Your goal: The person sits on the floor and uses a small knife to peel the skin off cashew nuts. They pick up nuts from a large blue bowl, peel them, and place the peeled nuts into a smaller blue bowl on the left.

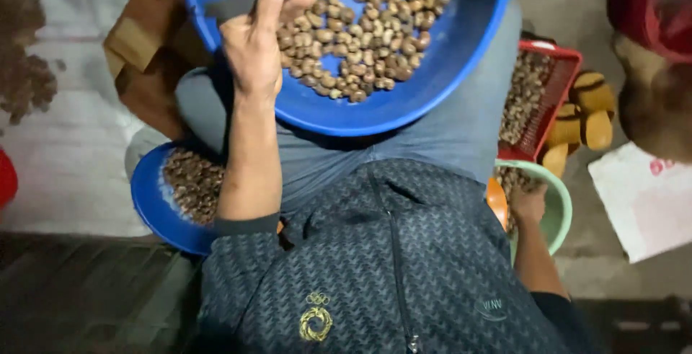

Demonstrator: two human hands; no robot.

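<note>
A big blue basin (404,109) rests on my lap, filled with several pale brown shelled nuts (367,29). My left hand (252,44) is at the basin's left rim, closed around a small grey knife (238,4) with the thumb laid along it. My right hand (528,202) reaches down at my right side into a green bowl (559,210) that holds nuts; its fingers are curled, and what they hold is hidden.
A smaller blue bowl (151,210) of dark nut pieces sits by my left thigh. A red basket (555,87) of nuts, an orange bowl (496,199), yellow sandals (587,116) and a white sheet (641,202) lie right. A wooden block (144,44) stands upper left.
</note>
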